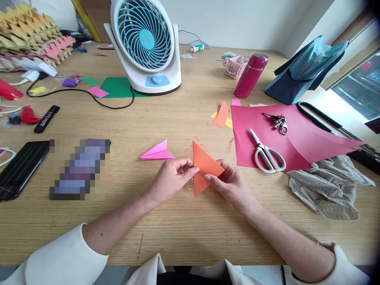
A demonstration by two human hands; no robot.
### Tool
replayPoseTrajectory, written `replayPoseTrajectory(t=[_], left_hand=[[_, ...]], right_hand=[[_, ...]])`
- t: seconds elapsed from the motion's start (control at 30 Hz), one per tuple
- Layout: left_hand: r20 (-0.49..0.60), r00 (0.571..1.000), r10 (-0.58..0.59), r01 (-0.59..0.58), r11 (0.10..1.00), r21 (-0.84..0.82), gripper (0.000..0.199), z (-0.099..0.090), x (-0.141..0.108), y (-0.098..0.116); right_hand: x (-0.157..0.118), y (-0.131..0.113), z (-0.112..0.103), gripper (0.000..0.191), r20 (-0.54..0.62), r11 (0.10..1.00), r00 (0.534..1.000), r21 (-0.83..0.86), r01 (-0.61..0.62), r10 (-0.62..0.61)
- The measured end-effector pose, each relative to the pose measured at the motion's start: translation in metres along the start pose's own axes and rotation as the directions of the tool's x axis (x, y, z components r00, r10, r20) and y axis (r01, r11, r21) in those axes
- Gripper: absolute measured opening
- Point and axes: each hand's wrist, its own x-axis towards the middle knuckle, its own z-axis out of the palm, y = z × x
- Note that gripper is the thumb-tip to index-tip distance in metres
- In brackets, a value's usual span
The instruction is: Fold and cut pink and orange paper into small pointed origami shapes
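An orange paper triangle [203, 164], its point to the right, is held between both hands above the wooden table [166, 237]. My left hand [173, 176] pinches the left edge of the paper between thumb and fingers. At the right corner, my right hand [230, 184] grips it with the thumb on top and the fingers partly hidden behind. A folded pink paper piece [157, 151] lies just beyond my left hand. Farther back, a smaller folded orange piece [221, 114] rests on yellow scraps [228, 123].
White-handled scissors [268, 158] and keys [280, 123] lie on red paper [245, 134] at right, beside a grey cloth [329, 188]. Behind stand a fan [147, 43], a red bottle [251, 75] and a blue bag [299, 75]. At left are a phone [80, 170] and marker [46, 118].
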Motion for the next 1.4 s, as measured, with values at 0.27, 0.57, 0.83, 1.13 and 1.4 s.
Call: replayPoseTrajectory(t=[0.27, 0.57, 0.83, 1.13, 1.4], left_hand=[[0.051, 0.999, 0.0, -0.001, 1.0, 0.029, 0.017, 0.004, -0.002, 0.003], [-0.005, 1.0, -0.006, 0.006, 1.0, 0.021, 0.012, 0.006, -0.002, 0.004], [0.009, 0.999, -0.049, 0.049, 0.997, -0.058, 0.012, 0.006, -0.003, 0.008], [0.017, 0.996, -0.086, 0.087, 0.989, -0.12, 0.012, 0.005, -0.003, 0.007], [0.042, 0.991, -0.124, 0.127, 0.988, -0.093, 0.018, 0.004, -0.004, 0.007]], right_hand=[[-0.002, 0.001, -0.004, 0.03, -0.017, 0.986, 1.0, -0.167, 0.014, -0.017], [-0.002, 0.009, -0.003, 0.03, -0.003, 0.986, 0.999, -0.161, 0.047, -0.048], [-0.004, 0.015, -0.001, 0.017, 0.035, 0.974, 0.992, -0.188, 0.123, -0.118], [-0.004, 0.015, -0.002, 0.004, 0.072, 0.93, 0.975, -0.294, 0.221, -0.209], [-0.006, 0.011, -0.002, 0.016, 0.097, 0.851, 0.949, -0.422, 0.312, -0.3]])
